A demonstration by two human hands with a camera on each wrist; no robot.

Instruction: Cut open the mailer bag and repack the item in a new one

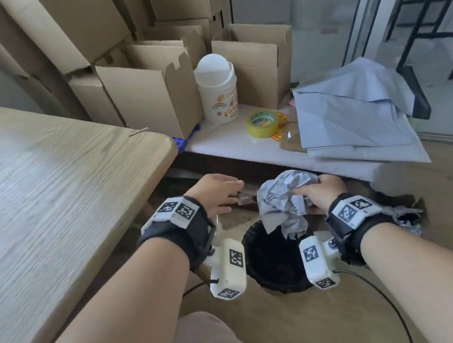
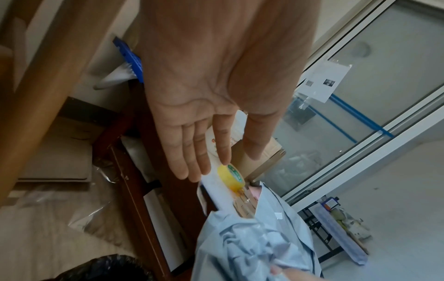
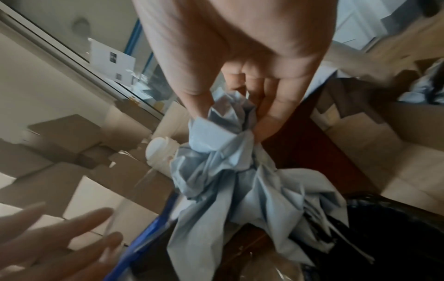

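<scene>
My right hand (image 1: 321, 191) holds the crumpled mailer (image 1: 282, 201) over the black bin (image 1: 274, 264).
Right grip: fingers clenched round the mailer's bunched top; its loose end hangs into the bin mouth. Left hand (image 1: 217, 196): grip released, fingers straight, holding nothing, just left of the mailer. New mailers (image 1: 358, 119) are stacked on the white shelf (image 1: 229, 141), beside a tape roll (image 1: 262, 123).

One tape roll (image 1: 262, 123), two bins (image 1: 274, 264).
</scene>
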